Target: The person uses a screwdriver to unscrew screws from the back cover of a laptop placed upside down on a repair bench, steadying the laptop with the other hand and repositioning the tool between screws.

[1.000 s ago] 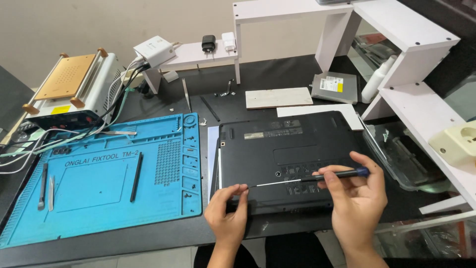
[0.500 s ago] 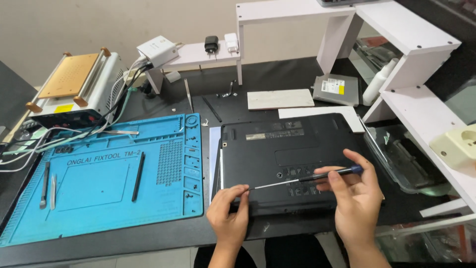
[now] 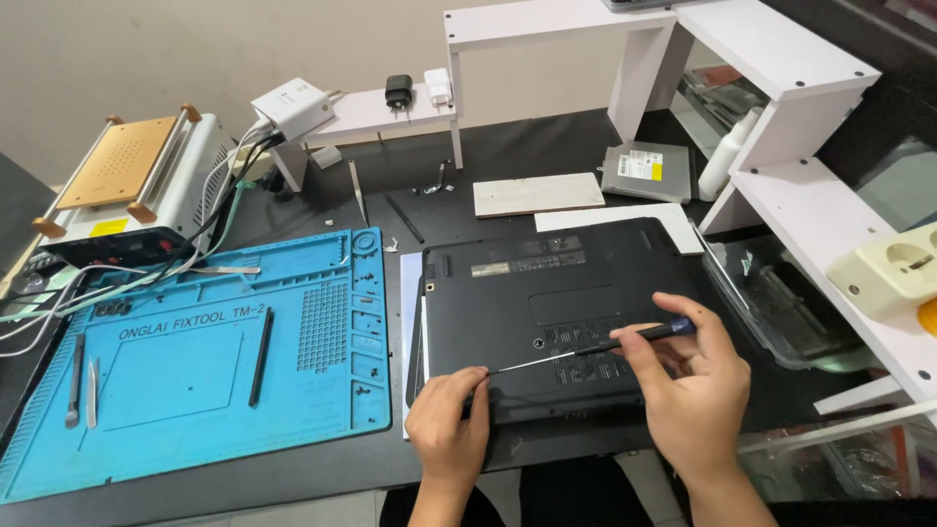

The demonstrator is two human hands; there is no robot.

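A black laptop point(image 3: 566, 293) lies upside down on the dark table, its base facing up. My right hand point(image 3: 698, 390) holds a thin screwdriver point(image 3: 595, 349) with a dark blue handle, the shaft pointing left across the laptop's near edge. The tip ends at the fingertips of my left hand point(image 3: 451, 429), which rests on the laptop's near left corner. Whether the left fingers pinch a screw is too small to tell.
A blue silicone repair mat point(image 3: 185, 361) with tweezers and a black spudger lies to the left. A heating machine point(image 3: 137, 185) with cables stands at the back left. White shelves point(image 3: 781, 127), an optical drive point(image 3: 646, 172) and a clear tray point(image 3: 781, 303) are on the right.
The screwdriver has swung down and left, its tip now meeting my left fingertips. My left hand has shifted slightly right along the laptop's near edge.
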